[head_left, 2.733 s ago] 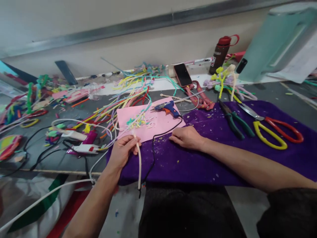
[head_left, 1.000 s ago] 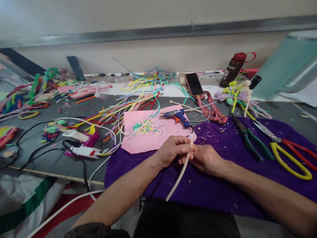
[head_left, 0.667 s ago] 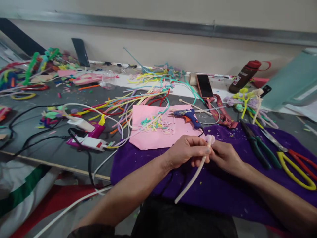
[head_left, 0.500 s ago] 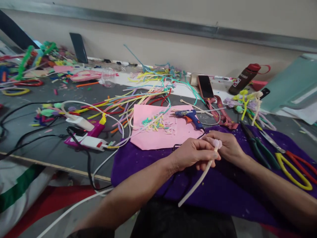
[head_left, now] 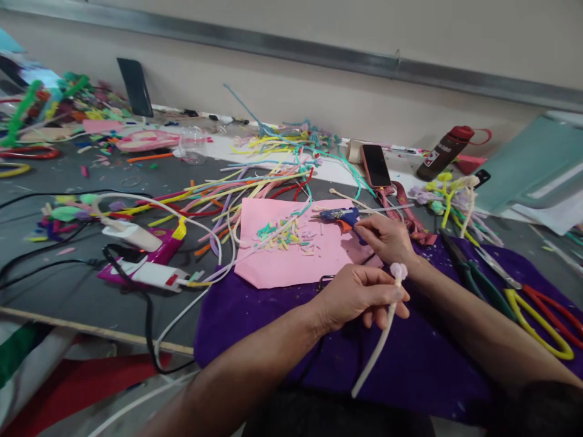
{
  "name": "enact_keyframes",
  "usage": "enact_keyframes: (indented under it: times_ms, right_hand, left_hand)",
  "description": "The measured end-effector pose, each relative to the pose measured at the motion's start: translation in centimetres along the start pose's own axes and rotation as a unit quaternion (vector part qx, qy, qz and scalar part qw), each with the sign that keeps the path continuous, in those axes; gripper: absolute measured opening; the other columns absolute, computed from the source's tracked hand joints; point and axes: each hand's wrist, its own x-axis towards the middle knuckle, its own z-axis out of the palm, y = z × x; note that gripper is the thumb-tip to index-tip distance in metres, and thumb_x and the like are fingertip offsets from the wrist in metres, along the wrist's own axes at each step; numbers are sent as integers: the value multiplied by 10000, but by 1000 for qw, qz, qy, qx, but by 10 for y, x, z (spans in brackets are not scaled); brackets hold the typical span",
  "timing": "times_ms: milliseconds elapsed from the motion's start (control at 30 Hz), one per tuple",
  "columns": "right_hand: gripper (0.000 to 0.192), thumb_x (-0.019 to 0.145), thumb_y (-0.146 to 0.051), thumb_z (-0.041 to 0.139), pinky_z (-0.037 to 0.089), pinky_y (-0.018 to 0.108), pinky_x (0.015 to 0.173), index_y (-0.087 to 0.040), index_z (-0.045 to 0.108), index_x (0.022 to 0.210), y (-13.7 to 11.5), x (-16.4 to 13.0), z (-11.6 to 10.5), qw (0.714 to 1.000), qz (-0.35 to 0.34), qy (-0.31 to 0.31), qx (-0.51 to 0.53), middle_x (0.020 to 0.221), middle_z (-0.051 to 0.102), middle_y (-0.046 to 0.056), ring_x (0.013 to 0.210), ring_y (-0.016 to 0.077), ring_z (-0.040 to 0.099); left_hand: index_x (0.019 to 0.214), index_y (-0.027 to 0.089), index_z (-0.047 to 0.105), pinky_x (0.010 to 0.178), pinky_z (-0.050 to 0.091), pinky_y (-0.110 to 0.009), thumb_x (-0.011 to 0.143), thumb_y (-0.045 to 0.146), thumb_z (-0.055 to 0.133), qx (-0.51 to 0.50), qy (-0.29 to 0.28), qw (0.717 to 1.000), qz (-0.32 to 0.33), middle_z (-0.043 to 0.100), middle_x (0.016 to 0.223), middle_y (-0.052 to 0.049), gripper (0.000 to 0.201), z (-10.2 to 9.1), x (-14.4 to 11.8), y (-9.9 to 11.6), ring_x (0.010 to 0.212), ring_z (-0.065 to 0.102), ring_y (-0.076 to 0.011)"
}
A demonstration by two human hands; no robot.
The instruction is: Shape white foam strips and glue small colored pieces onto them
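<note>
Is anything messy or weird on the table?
Yes. Small cut scraps lie scattered over the pink sheet, and specks dot the purple cloth. Loose pipe cleaners sprawl in a tangle behind. The left hand holds a white pipe cleaner; the right hand touches the blue glue gun.

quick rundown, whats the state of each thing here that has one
left hand: shut on white pipe cleaner, pale tuft on top
right hand: on the glue gun, grip unclear
glue gun: lying on pink paper, corded
phone: screen dark
bottle: capped, upright
scissors: lying on purple cloth
pliers: lying untouched
</note>
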Motion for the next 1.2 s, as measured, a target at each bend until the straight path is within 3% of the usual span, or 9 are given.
enact_keyframes:
  times_ms: [67, 200, 300, 400, 533, 633, 767, 833, 1200]
  right_hand:
    - [240, 829, -339, 484, 404, 241, 607, -177, 661, 816, 6, 5, -5, 998, 38, 6, -41, 755, 659, 29, 676, 141, 582]
    - [355, 764, -514, 520, 354, 245, 532, -198, 672, 819, 17, 16, -4, 981, 118, -93, -126, 714, 664, 22, 629, 158, 577]
    - [437, 700, -583, 551, 332, 247, 518, -190, 664, 852, 21, 22, 4, 971, 141, -116, -154, 718, 658, 34, 637, 171, 569]
    - [378, 700, -542, 564, 310, 241, 504, -184, 654, 783, 24, 24, 9, 975, 134, -113, -135, 670, 628, 19, 591, 146, 534]
    - [282, 706, -450, 577, 285, 234, 474, -174, 617, 663, 28, 23, 6, 980, 156, -116, -43, 567, 558, -17, 508, 110, 464]
    - [230, 697, -389, 599, 311, 221, 470, -163, 580, 661, 29, 20, 1, 971, 194, -88, 105, 572, 547, -21, 501, 97, 457]
    - [199, 708, -334, 600, 373, 206, 482, -173, 548, 811, 25, 17, -5, 905, 247, -79, 337, 685, 615, 1, 549, 105, 536]
    - [222, 716, -327, 594, 375, 192, 458, -183, 545, 878, 23, 15, -5, 870, 270, -83, 404, 726, 630, 5, 540, 97, 539]
    - [214, 778, -253, 486, 458, 203, 433, -159, 612, 924, 27, 14, 1, 804, 312, -113, 494, 770, 648, 49, 523, 103, 564]
  left_hand:
    - [777, 100, 625, 348, 331, -141, 739, 327, 607, -7, 11, 1000, -2, 660, 693, -46, 231, 0, 0, 1, 419, 525, -42]
    - [765, 100, 627, 345, 339, -136, 730, 316, 618, -23, 13, 1000, -5, 657, 666, -38, 219, -2, 1, 3, 401, 517, -37]
    - [787, 96, 629, 342, 341, -135, 733, 308, 613, -41, 23, 999, -5, 658, 657, -43, 219, -5, 1, 3, 398, 525, -43]
    - [798, 91, 627, 334, 337, -133, 736, 303, 612, -47, 44, 998, -5, 659, 653, -49, 221, -6, 2, 3, 393, 526, -46]
    - [786, 91, 625, 335, 339, -131, 738, 286, 611, -34, 46, 998, -24, 660, 651, -50, 201, -4, 2, 4, 393, 527, -48]
    - [782, 90, 624, 334, 336, -130, 737, 285, 613, -26, 60, 998, -22, 659, 649, -50, 201, -4, 2, 5, 388, 521, -45]
    - [790, 90, 624, 338, 338, -131, 738, 295, 614, -16, 71, 997, -22, 663, 653, -54, 212, -4, 1, 7, 392, 522, -46]
    - [795, 90, 624, 340, 338, -133, 733, 295, 621, -11, 77, 997, -27, 664, 650, -54, 215, -5, 1, 7, 392, 519, -47]
    - [782, 101, 620, 341, 332, -131, 737, 300, 623, 1, 85, 996, -29, 660, 637, -40, 204, -3, -1, 8, 386, 512, -44]
